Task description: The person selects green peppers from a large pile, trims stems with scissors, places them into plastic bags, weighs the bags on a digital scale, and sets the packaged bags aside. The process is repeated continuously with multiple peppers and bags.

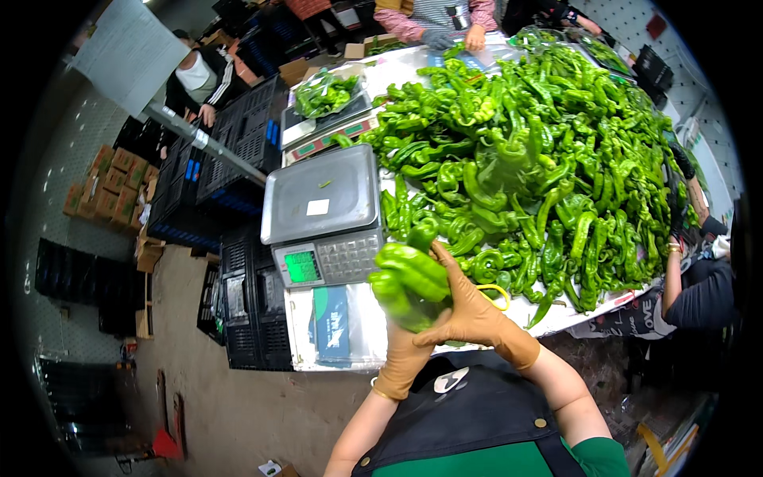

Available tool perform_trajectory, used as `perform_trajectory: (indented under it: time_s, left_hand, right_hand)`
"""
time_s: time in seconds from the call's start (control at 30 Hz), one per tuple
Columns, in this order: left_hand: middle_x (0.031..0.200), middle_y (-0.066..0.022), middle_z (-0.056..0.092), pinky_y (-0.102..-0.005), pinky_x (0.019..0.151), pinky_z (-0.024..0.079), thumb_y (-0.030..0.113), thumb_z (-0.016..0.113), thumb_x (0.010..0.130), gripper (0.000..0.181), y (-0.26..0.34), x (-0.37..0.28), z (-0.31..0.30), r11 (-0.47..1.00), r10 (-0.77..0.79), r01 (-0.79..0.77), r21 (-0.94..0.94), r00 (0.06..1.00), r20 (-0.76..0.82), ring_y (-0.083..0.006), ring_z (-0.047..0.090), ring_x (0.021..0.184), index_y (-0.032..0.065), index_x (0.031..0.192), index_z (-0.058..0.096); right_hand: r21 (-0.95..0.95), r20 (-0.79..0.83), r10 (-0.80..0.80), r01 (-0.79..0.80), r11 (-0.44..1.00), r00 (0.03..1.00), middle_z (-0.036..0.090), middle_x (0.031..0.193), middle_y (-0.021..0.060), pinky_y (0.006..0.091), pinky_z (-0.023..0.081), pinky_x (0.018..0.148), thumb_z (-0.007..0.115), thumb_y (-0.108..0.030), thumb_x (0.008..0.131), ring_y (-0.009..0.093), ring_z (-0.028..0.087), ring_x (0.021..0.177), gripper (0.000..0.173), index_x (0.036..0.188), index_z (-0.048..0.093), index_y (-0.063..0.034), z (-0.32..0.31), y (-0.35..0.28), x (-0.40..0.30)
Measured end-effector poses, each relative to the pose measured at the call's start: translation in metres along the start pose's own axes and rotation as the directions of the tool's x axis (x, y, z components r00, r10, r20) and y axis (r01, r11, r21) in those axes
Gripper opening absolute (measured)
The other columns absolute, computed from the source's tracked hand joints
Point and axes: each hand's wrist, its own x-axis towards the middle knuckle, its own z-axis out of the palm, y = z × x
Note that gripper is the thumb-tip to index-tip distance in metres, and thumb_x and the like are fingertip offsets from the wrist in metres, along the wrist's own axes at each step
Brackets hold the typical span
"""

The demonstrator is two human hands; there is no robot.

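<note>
A handful of glossy green peppers [411, 277] is held in front of my body, at the near edge of the table. My left hand [408, 355], in a tan glove, supports the peppers from below, its fingers partly hidden. My right hand [471, 307], gloved alike, grips them from the right with the thumb near the left wrist. Whether a clear bag surrounds the bunch I cannot tell. Just beyond it stands a digital scale [322, 197] with a lit green display and a small scrap on its metal pan. A large heap of green peppers [536, 155] spreads to the right.
Flat printed plastic bags [334, 328] lie below the scale. A second scale [325, 134] carries a bagged pepper portion [326, 92]. Black crates [253, 304] stand along the table's left side. Co-workers' hands are at the far edge [456, 39] and right edge [679, 197]. A metal post [205, 143] rises left.
</note>
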Motion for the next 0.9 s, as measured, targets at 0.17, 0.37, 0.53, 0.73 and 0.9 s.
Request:
perform_trajectory:
  time_s: [0.17, 0.37, 0.53, 0.73, 0.9]
  left_hand:
    - [0.155, -0.0265, 0.002, -0.0369, 0.112, 0.026, 0.019, 0.081, 0.071, 0.119, 0.035, -0.007, 0.014, 0.933, 0.067, -0.158, 0.324, 0.959, 0.275, -0.0319, 0.018, 0.143, 0.0028, 0.150, -0.006]
    - [0.121, -0.0122, 0.059, -0.0290, 0.087, 0.049, 0.008, 0.064, 0.088, 0.055, 0.037, 0.014, 0.007, 0.943, -0.035, 0.073, -0.325, 0.992, 0.120, -0.0202, 0.059, 0.108, 0.0031, 0.138, 0.042]
    - [0.082, -0.0066, 0.065, -0.0299, 0.065, 0.048, 0.014, 0.070, 0.084, 0.016, -0.119, 0.011, -0.017, 0.930, -0.211, 0.213, 0.299, 0.977, -0.037, -0.0171, 0.061, 0.071, 0.0032, 0.094, 0.064]
    - [0.073, -0.0097, 0.064, -0.0314, 0.063, 0.047, 0.011, 0.074, 0.071, 0.016, -0.210, -0.022, 0.000, 0.830, -0.248, 0.226, 0.510, 0.969, -0.027, -0.0203, 0.059, 0.065, 0.0027, 0.084, 0.067]
    - [0.070, -0.0039, 0.067, -0.0233, 0.057, 0.046, 0.004, 0.072, 0.076, 0.005, -0.208, -0.022, -0.016, 0.915, -0.358, 0.373, 0.155, 0.926, -0.118, -0.0074, 0.055, 0.060, 0.0000, 0.078, 0.069]
  right_hand:
    - [0.478, 0.086, 0.231, -0.244, 0.844, 0.969, 0.054, 0.128, 0.0062, 0.0331, 0.039, 0.102, 0.085, -0.011, 0.056, 0.018, 0.051, 0.116, 0.099, 0.142, 0.036, -0.0064, -0.029, 0.064, -0.016]
    - [0.861, 0.164, 0.062, -0.174, 0.478, 0.985, 0.046, 0.140, 0.0169, 0.0412, 0.045, 0.100, 0.079, -0.059, 0.063, 0.026, 0.053, 0.121, 0.115, 0.149, 0.022, -0.0084, -0.052, 0.093, -0.037]
    - [0.975, 0.221, -0.120, -0.217, 0.049, 0.968, 0.041, 0.140, 0.0257, 0.0521, 0.048, 0.094, 0.072, -0.040, 0.081, 0.042, 0.055, 0.115, 0.090, 0.150, 0.020, -0.0148, -0.061, 0.091, -0.039]
    - [0.970, 0.109, 0.078, -0.123, 0.212, 0.991, 0.045, 0.139, 0.0223, 0.0488, 0.055, 0.085, 0.077, -0.047, 0.073, 0.038, 0.063, 0.102, 0.098, 0.150, 0.023, -0.0191, -0.080, 0.075, -0.051]
    - [0.949, -0.012, 0.072, -0.011, 0.316, 0.997, 0.050, 0.134, 0.0205, 0.0428, 0.057, 0.079, 0.065, -0.038, 0.087, 0.032, 0.067, 0.090, 0.080, 0.150, 0.022, -0.0163, -0.081, 0.066, -0.050]
